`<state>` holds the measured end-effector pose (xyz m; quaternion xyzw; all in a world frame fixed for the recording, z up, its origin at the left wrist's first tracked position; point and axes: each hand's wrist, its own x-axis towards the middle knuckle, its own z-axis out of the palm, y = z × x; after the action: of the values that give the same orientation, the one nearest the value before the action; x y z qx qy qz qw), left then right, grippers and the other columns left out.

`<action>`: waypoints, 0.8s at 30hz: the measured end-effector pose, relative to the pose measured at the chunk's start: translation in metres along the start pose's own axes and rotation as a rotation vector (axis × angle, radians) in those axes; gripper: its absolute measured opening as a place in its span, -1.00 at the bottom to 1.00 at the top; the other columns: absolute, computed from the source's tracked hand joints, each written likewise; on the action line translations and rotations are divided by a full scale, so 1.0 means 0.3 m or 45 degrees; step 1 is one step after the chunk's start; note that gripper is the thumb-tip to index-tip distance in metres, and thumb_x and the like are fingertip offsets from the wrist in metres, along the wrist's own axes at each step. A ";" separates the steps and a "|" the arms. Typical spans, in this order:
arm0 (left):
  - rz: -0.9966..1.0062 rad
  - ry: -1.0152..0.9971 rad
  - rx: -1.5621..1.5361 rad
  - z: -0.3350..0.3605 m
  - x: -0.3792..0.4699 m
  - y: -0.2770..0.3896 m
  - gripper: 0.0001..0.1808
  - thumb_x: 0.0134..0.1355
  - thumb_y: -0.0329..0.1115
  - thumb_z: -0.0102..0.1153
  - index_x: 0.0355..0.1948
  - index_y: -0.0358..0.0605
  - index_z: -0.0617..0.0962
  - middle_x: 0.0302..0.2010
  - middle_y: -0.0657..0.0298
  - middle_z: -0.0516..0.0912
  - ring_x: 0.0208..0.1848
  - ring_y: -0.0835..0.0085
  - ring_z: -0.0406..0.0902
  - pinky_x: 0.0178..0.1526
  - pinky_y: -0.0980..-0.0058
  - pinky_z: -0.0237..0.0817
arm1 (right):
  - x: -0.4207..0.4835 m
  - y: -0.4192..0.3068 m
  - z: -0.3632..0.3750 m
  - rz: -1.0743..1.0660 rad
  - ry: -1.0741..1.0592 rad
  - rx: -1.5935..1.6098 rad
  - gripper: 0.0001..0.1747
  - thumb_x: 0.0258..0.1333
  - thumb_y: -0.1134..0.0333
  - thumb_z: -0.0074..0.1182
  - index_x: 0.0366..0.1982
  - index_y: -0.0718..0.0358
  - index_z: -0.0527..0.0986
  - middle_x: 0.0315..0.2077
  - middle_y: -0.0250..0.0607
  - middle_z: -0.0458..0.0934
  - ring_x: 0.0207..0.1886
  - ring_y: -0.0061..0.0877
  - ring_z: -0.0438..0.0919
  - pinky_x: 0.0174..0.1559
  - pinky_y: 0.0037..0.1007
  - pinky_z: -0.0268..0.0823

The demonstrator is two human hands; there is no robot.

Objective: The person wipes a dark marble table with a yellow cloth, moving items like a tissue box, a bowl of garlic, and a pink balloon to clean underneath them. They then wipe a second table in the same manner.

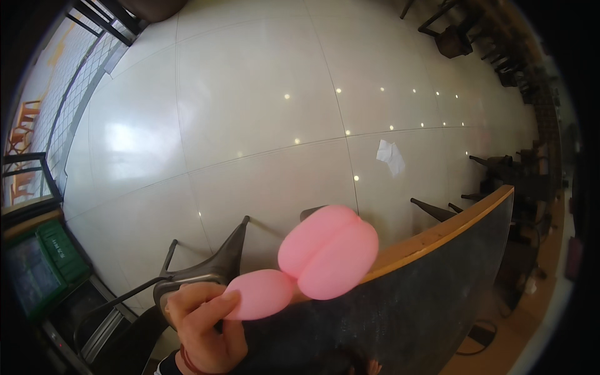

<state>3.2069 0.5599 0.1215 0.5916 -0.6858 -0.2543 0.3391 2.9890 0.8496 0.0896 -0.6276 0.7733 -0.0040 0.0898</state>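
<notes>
My left hand, at the lower left of the head view, pinches the left end of a pink twisted balloon between its fingers. A narrow twist joins the held bubble to two larger bubbles pressed side by side. These larger bubbles are over the wooden edge of a dark-topped table. A band circles my left wrist, beside a dark cuff with white. My right hand is not in view. Small finger-like shapes show at the bottom edge; whether they are a reflection or someone's hand, I cannot tell.
A metal chair stands at the table's far side, left of the balloon. Crumpled white paper lies on the tiled floor. A green crate is at left. More chairs and stools line the right.
</notes>
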 end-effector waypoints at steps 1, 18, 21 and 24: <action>-0.035 0.011 0.031 -0.003 -0.003 0.006 -0.83 0.03 -0.40 -0.12 -0.33 -0.23 0.35 -0.40 0.13 0.32 -0.37 0.39 0.25 -0.30 0.49 0.10 | 0.004 -0.004 -0.005 0.009 -0.002 -0.007 -0.48 -0.16 0.23 0.10 -0.05 0.11 0.33 0.00 0.06 0.23 0.05 -0.07 0.24 0.01 0.18 -0.03; -0.128 -0.049 0.079 0.032 0.013 -0.005 -0.69 -0.09 -0.63 0.00 -0.24 -0.23 0.39 -0.41 0.10 0.34 -0.41 0.31 0.29 -0.43 0.54 0.14 | -0.003 -0.037 -0.054 -0.082 -0.058 -0.123 -0.46 -0.13 0.22 0.02 -0.02 0.16 0.28 0.04 0.05 0.18 0.07 -0.08 0.21 0.04 0.12 -0.03; -0.113 -0.035 0.086 0.043 0.025 -0.023 -0.67 -0.10 -0.64 0.01 -0.23 -0.23 0.40 -0.38 0.11 0.31 -0.39 0.29 0.28 -0.42 0.50 0.17 | 0.008 -0.034 0.019 -0.235 -0.028 -0.249 -0.44 -0.18 0.23 -0.02 -0.03 0.20 0.27 0.05 0.10 0.13 0.09 -0.06 0.16 0.06 0.11 -0.09; -0.015 -0.061 0.086 0.089 0.058 -0.073 -0.68 -0.09 -0.67 -0.02 -0.24 -0.24 0.40 -0.36 0.09 0.32 -0.35 0.25 0.31 -0.38 0.49 0.20 | 0.078 -0.056 0.059 -0.211 -0.014 -0.162 -0.41 -0.28 0.25 -0.04 -0.05 0.22 0.28 0.06 0.19 0.07 0.13 -0.02 0.09 0.11 0.10 -0.20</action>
<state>3.1994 0.5377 0.0908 0.6005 -0.6984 -0.2471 0.3009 3.0032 0.8253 0.0711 -0.6937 0.7171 0.0411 0.0535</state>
